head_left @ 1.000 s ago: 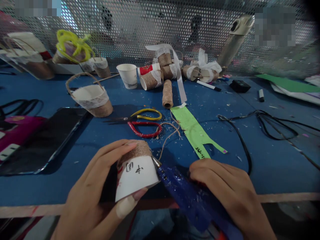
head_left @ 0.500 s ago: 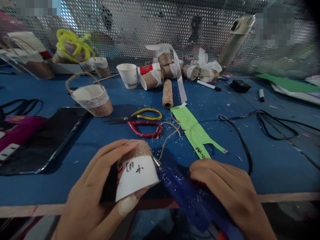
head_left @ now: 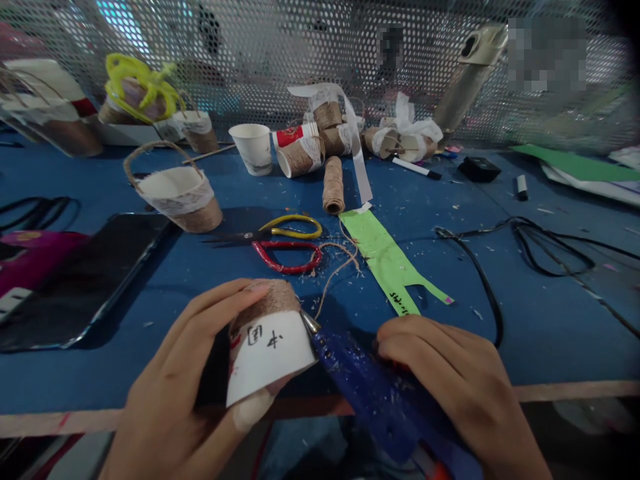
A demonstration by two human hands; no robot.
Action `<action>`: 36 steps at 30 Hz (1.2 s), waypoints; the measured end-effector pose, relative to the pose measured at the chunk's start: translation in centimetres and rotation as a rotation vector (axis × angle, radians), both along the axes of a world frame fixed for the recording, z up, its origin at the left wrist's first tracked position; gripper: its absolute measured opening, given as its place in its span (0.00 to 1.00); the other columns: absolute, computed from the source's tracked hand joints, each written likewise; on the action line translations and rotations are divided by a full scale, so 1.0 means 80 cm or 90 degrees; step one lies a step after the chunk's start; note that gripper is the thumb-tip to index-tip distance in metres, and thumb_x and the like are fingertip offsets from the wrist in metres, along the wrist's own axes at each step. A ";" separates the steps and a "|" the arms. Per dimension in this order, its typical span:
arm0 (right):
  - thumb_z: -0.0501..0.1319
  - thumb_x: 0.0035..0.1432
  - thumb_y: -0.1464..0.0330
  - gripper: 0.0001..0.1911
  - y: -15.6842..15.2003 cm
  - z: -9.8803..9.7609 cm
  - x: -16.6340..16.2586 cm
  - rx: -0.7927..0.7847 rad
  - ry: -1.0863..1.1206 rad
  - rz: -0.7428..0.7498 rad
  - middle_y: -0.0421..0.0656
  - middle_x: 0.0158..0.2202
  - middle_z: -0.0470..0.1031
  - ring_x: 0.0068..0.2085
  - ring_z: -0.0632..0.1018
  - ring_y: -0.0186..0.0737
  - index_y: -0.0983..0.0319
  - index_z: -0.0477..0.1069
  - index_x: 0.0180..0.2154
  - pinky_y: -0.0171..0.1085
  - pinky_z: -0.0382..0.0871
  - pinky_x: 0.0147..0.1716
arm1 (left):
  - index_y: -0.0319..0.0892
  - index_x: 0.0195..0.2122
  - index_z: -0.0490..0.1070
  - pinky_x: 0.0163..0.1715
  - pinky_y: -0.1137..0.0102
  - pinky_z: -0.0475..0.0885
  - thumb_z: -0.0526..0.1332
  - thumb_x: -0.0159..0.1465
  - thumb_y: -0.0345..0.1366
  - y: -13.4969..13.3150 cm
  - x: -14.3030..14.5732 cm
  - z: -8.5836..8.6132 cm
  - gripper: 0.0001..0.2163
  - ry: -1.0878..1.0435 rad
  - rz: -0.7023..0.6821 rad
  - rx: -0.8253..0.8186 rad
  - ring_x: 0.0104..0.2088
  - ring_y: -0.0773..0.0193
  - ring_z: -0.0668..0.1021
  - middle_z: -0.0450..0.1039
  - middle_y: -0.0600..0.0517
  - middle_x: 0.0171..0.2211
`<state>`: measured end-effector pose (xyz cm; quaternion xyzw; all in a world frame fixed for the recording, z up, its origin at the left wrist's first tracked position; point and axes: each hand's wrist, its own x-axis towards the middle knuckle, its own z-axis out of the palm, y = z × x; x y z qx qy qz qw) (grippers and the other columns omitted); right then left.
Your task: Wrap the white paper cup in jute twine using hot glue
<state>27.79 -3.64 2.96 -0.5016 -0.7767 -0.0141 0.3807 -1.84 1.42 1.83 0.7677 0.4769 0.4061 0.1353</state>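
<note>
My left hand (head_left: 185, 380) is closed round a paper cup (head_left: 273, 350) held upside down, with black writing on its white wall. Brown twine (head_left: 275, 297) wraps the cup's upper part, and a loose strand (head_left: 327, 283) trails from it onto the table. In my right hand (head_left: 450, 373) is a blue glue gun (head_left: 370, 393), its metal nozzle at the cup's right side by the edge of the twine. Just beyond the cup lie scissors (head_left: 270, 240) with one yellow and one red handle. A twine spool (head_left: 333, 187) stands farther back.
A green paper strip (head_left: 380, 257) lies right of the scissors. A twine-wrapped basket (head_left: 187, 203) and a black phone (head_left: 100, 280) are at left. Several cups (head_left: 253, 150) line the perforated screen (head_left: 310, 47). Black cable (head_left: 480, 267) crosses the right side.
The view has shifted slightly, moving most things a little left in the picture. Both hands keep their holds, and the nozzle stays at the cup's side.
</note>
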 end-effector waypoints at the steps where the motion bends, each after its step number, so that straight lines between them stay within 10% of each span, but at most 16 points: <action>1: 0.53 0.92 0.68 0.19 0.000 -0.002 -0.001 -0.004 -0.001 0.002 0.36 0.39 0.87 0.36 0.87 0.34 0.55 0.75 0.44 0.39 0.74 0.36 | 0.64 0.77 0.76 0.73 0.59 0.84 0.64 0.81 0.58 0.002 -0.002 0.000 0.25 0.006 -0.020 0.016 0.69 0.48 0.87 0.85 0.55 0.72; 15: 0.51 0.93 0.69 0.23 0.002 0.013 0.001 -0.005 -0.032 -0.004 0.37 0.36 0.86 0.33 0.87 0.35 0.56 0.75 0.40 0.37 0.75 0.35 | 0.65 0.73 0.80 0.71 0.42 0.86 0.64 0.78 0.57 -0.008 0.010 -0.001 0.24 -0.037 0.038 -0.015 0.69 0.36 0.86 0.83 0.50 0.71; 19: 0.52 0.93 0.67 0.22 0.001 0.006 -0.002 -0.013 -0.005 0.001 0.37 0.37 0.86 0.34 0.87 0.36 0.55 0.74 0.40 0.37 0.75 0.34 | 0.62 0.78 0.76 0.63 0.48 0.91 0.62 0.79 0.58 0.001 -0.004 -0.005 0.29 0.034 -0.068 0.066 0.62 0.39 0.89 0.86 0.48 0.68; 36: 0.55 0.85 0.76 0.18 -0.002 -0.001 -0.003 -0.024 0.004 -0.005 0.37 0.38 0.87 0.36 0.87 0.35 0.55 0.76 0.40 0.39 0.74 0.37 | 0.64 0.71 0.81 0.72 0.43 0.84 0.64 0.77 0.56 -0.011 0.014 -0.001 0.24 -0.034 0.048 -0.008 0.69 0.37 0.84 0.83 0.51 0.71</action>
